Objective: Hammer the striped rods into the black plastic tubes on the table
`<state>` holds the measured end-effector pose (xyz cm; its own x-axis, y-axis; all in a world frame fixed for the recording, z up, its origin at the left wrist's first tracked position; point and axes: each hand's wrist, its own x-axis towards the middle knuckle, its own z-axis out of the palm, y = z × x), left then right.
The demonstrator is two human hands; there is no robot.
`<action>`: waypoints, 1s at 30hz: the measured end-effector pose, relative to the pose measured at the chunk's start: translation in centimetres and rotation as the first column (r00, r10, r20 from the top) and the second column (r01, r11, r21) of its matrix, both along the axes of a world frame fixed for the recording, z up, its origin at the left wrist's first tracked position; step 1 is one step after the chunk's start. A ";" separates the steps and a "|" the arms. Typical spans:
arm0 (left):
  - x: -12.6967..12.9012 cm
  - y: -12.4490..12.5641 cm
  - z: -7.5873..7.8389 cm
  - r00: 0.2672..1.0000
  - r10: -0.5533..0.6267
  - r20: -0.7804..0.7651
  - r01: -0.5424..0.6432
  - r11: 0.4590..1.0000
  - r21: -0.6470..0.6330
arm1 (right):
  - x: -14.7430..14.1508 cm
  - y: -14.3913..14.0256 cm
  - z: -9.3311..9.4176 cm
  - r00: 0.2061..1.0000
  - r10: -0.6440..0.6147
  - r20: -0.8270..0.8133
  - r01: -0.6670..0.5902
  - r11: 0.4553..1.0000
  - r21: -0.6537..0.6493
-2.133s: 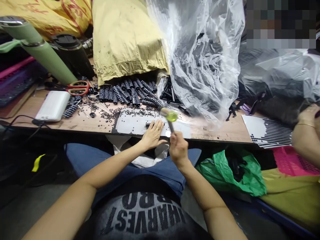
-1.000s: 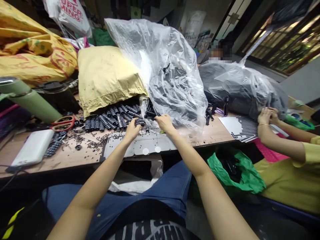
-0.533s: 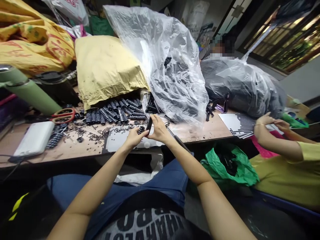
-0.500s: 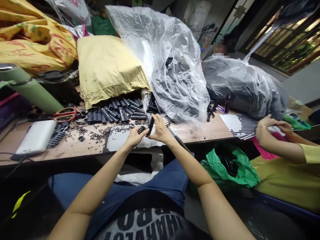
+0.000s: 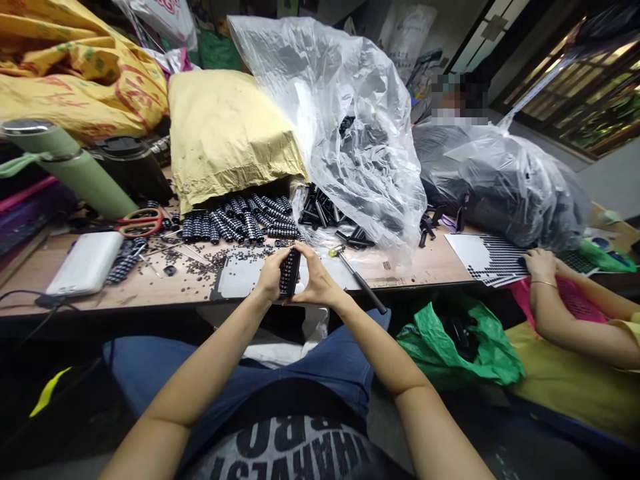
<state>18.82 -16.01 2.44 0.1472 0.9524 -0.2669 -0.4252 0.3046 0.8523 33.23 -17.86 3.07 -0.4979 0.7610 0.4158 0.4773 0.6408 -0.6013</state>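
Note:
My left hand and my right hand meet at the table's front edge, both closed around one black studded strip held upright between them. Under the hands lies a pale grey mat strewn with small black beads. A small hammer with a yellow-green head lies just right of my right hand, its black handle pointing toward me. Behind the hands, several finished black-and-white studded strips lie in a row.
A clear plastic bag of black parts and a yellow sack stand at the back. Red scissors, a white power bank and a green bottle sit at left. A co-worker's hand rests on a dotted sheet at right.
The hammer left my right hand and now lies on the table. Both hands reached back to the parts, picked up a black strip and brought it to the table's front edge.

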 end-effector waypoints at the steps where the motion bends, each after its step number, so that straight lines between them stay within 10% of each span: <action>1: 0.2 -0.1 0.1 1.000 -0.004 0.016 0.005 1.000 -0.025 | -0.1 0.0 -0.2 1.000 0.010 -0.006 -0.010 1.000 -0.013; 12: 0.4 0.5 -1.6 0.948 -0.083 -0.306 0.118 0.988 0.099 | -1.1 0.2 -3.7 0.985 -0.163 -0.059 0.152 0.976 -0.158; 15: 0.7 0.3 -3.7 0.703 0.129 -0.699 0.254 0.873 0.416 | -1.2 0.7 -5.6 0.960 -0.279 0.011 0.279 0.957 -0.085; 18: 0.7 0.0 -5.9 0.370 0.293 -0.882 0.538 0.706 0.460 | 0.3 0.4 -6.3 0.930 -0.333 0.157 0.345 0.937 -0.055; 20: 0.4 -0.2 -7.0 0.231 0.333 -0.914 0.672 0.625 0.398 | 2.6 -0.2 -6.0 0.828 -0.479 0.291 0.503 0.864 -0.008; 22: -0.2 -0.3 -7.5 0.154 0.386 -0.909 0.745 0.559 0.364 | 5.5 -0.8 -5.3 0.569 -0.708 0.419 0.749 0.656 0.091; 25: -1.0 -0.4 -7.6 0.113 0.458 -0.882 0.793 0.493 0.358 | 8.9 -1.8 -4.2 0.321 -0.759 0.567 0.858 0.486 0.165; 30: -1.7 -0.3 -7.0 0.104 0.502 -0.859 0.782 0.492 0.382 | 8.6 -4.3 -3.0 0.598 -0.696 0.397 0.781 0.617 -0.096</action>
<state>17.13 -16.30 -4.54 0.5961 0.7326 0.3286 0.7179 -0.6696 0.1905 41.84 -22.12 0.07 0.2230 0.9687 0.1091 0.8932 -0.1582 -0.4210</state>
